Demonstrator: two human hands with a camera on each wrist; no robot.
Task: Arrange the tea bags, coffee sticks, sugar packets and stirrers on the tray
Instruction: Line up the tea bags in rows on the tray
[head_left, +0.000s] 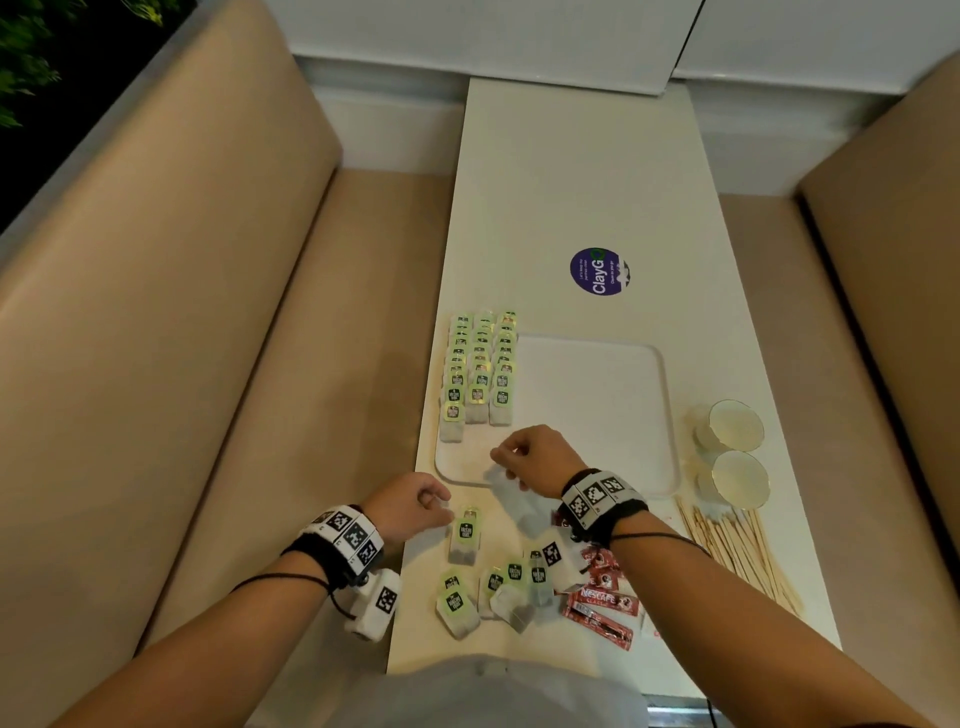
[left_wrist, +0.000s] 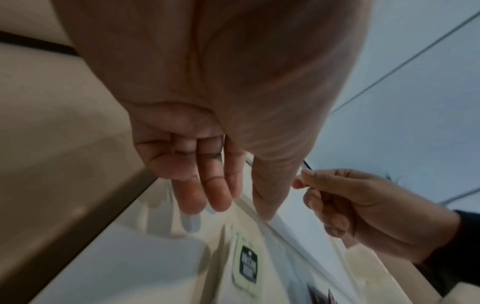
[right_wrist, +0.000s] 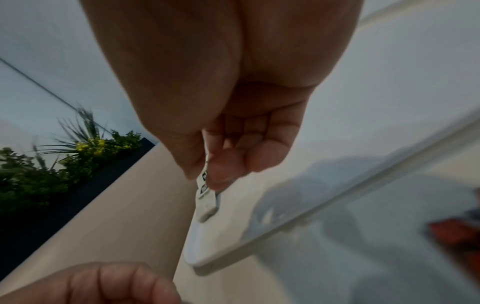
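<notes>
A white tray (head_left: 597, 415) lies on the narrow table, with three rows of green-tagged tea bags (head_left: 478, 369) along its left side. My right hand (head_left: 511, 460) pinches a tea bag (head_left: 506, 491) by its tag (right_wrist: 203, 182), and the bag hangs over the tray's near edge (right_wrist: 259, 236). My left hand (head_left: 439, 506) hovers at the table's left edge, fingers loosely curled and holding nothing (left_wrist: 207, 185). Just below it a single tea bag (head_left: 465, 535) (left_wrist: 248, 265) lies flat on the table. Several loose tea bags (head_left: 488, 592) and red coffee sticks (head_left: 602, 603) lie nearer me.
Wooden stirrers (head_left: 737, 551) are piled at the right of the table, beside two small cups (head_left: 735, 426) next to the tray. A purple sticker (head_left: 597, 271) sits farther up the table. Beige bench seats (head_left: 234, 312) flank both sides.
</notes>
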